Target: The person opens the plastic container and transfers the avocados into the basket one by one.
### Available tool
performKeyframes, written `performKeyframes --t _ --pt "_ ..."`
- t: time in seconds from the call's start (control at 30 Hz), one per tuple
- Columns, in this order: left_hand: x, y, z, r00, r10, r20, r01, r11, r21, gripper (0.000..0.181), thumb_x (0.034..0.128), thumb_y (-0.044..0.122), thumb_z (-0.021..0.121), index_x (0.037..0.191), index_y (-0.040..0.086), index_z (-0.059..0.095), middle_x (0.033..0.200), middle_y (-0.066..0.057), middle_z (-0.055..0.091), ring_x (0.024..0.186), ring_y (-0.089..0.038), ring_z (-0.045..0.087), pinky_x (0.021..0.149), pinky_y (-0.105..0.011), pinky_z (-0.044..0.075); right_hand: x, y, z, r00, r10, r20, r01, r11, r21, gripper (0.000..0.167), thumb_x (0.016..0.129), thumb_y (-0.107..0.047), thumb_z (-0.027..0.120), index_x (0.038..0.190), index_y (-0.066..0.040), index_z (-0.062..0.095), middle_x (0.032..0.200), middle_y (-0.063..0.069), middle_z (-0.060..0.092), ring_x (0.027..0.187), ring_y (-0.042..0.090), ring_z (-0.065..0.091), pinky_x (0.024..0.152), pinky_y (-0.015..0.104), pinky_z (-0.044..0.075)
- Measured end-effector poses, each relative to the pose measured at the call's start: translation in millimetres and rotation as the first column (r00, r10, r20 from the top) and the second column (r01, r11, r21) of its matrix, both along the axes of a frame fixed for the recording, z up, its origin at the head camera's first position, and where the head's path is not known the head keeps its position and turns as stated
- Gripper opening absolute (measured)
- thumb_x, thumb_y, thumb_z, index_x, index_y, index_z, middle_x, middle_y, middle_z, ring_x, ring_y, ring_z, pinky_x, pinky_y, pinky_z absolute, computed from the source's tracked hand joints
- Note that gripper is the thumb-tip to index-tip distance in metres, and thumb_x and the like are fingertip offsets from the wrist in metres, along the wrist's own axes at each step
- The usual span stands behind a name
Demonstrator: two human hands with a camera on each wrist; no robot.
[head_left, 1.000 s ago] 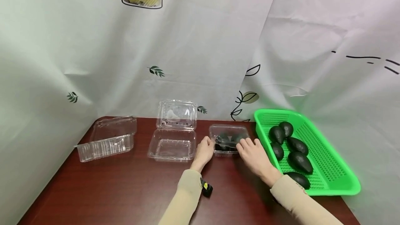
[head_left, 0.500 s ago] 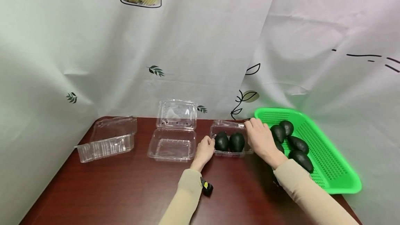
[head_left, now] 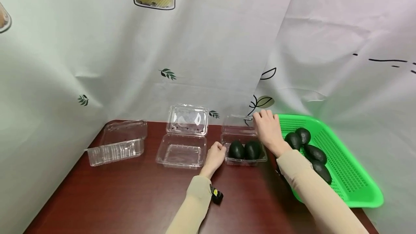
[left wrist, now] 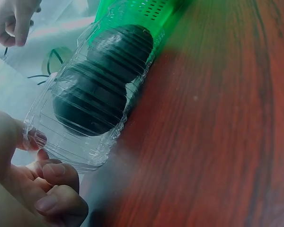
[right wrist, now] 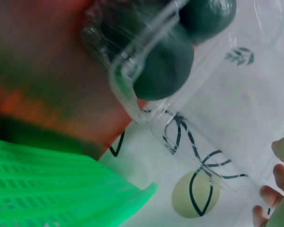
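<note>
A clear plastic clamshell container (head_left: 245,162) stands on the table holding two dark green avocados (head_left: 236,150), also seen through its ribbed wall in the left wrist view. My left hand (head_left: 215,156) pinches the rim at its left side, thumb above and curled fingers below (left wrist: 59,198). The hinged lid (head_left: 238,125) is raised at the back, tilted up toward the curtain. At the lid's upper right edge my right hand (head_left: 268,129) holds on with bent fingers; in the right wrist view only its fingertips (right wrist: 270,196) show.
Right of the container is a green plastic basket (head_left: 355,176) with several avocados (head_left: 315,153). To the left stand an open clamshell container (head_left: 182,151) and another clear one (head_left: 118,151). A white printed curtain (head_left: 211,46) hangs behind the dark red table (head_left: 130,198).
The right hand has lifted the lid up and back from over the avocados, uncovering them. My left hand stays at the container's left rim. The head view has shifted slightly.
</note>
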State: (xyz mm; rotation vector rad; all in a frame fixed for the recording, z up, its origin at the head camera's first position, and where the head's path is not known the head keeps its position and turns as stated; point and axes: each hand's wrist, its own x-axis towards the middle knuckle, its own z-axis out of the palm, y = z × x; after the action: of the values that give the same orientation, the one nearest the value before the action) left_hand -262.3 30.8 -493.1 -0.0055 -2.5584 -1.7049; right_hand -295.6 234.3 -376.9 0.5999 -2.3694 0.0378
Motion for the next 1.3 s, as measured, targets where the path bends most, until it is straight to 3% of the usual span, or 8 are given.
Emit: performKeyframes --t 0.13,0.43,0.8,0.97,1.2,1.3 --pt "-0.8 1.0 -1.7 1.000 0.011 -0.021 -0.010 0.999 0.037 0.015 0.0959 0.018 0.054 0.083 0.010 0.053 0.068 0.000 0.050 0.061 -0.017 0.048 0.059 -0.033 0.039 -15.2 -1.2 2.9 0.999 -0.032 0.039 0.033 0.999 -0.025 0.001 0.095 -0.004 0.057 0.095 -0.004 0.056 0.091 0.017 0.052 0.085 0.038 0.045 0.067 0.050 0.035" --pt "-3.4 1.3 -8.1 0.993 0.095 -0.071 -0.090 0.994 0.070 0.033 0.1017 0.021 0.048 0.071 0.012 0.046 0.060 0.001 0.038 0.056 -0.017 0.040 0.054 -0.032 0.033 -36.0 -9.8 6.7 0.985 -0.083 0.152 0.090 0.995 -0.039 0.014 0.099 -0.007 0.051 0.109 -0.001 0.058 0.100 0.021 0.054 0.096 0.041 0.046 0.077 0.056 0.038" --pt "-2.5 -0.9 -3.8 0.997 0.069 -0.045 -0.063 0.992 0.110 0.033 0.1017 0.021 0.048 0.070 0.012 0.045 0.060 0.001 0.035 0.057 -0.016 0.036 0.055 -0.031 0.032 -59.5 -19.7 -8.0 0.945 -0.157 0.287 0.180 0.982 -0.056 0.037 0.097 -0.011 0.054 0.132 -0.001 0.048 0.122 0.026 0.047 0.112 0.043 0.040 0.089 0.058 0.034" --pt "-2.0 -2.9 2.0 0.999 0.033 -0.039 -0.029 0.995 0.093 0.030 0.1008 0.020 0.049 0.073 0.009 0.052 0.061 0.000 0.040 0.058 -0.016 0.042 0.056 -0.031 0.035 -57.8 -19.7 -10.3 0.937 -0.123 0.327 0.150 0.987 -0.058 0.039 0.095 -0.009 0.055 0.133 -0.003 0.049 0.125 0.024 0.047 0.116 0.043 0.040 0.091 0.060 0.034" --pt "-1.9 -6.7 3.5 1.000 -0.004 -0.010 0.005 0.997 0.082 0.026 0.1007 0.018 0.049 0.078 0.008 0.054 0.064 0.000 0.044 0.061 -0.016 0.045 0.058 -0.031 0.037 -43.4 -24.1 -4.9 0.951 -0.045 0.307 0.067 0.996 -0.062 0.027 0.093 -0.009 0.056 0.119 -0.004 0.060 0.120 0.019 0.053 0.110 0.039 0.049 0.086 0.057 0.040" --pt "-0.6 -8.3 4.0 0.999 -0.024 0.026 0.021 0.993 0.117 0.026 0.1013 0.019 0.047 0.081 0.005 0.055 0.061 -0.001 0.046 0.054 -0.015 0.045 0.050 -0.029 0.038 -35.1 -29.0 -3.6 0.949 -0.033 0.313 0.055 0.997 -0.062 0.027 0.093 -0.010 0.056 0.119 -0.004 0.061 0.119 0.018 0.054 0.107 0.038 0.051 0.084 0.056 0.042"
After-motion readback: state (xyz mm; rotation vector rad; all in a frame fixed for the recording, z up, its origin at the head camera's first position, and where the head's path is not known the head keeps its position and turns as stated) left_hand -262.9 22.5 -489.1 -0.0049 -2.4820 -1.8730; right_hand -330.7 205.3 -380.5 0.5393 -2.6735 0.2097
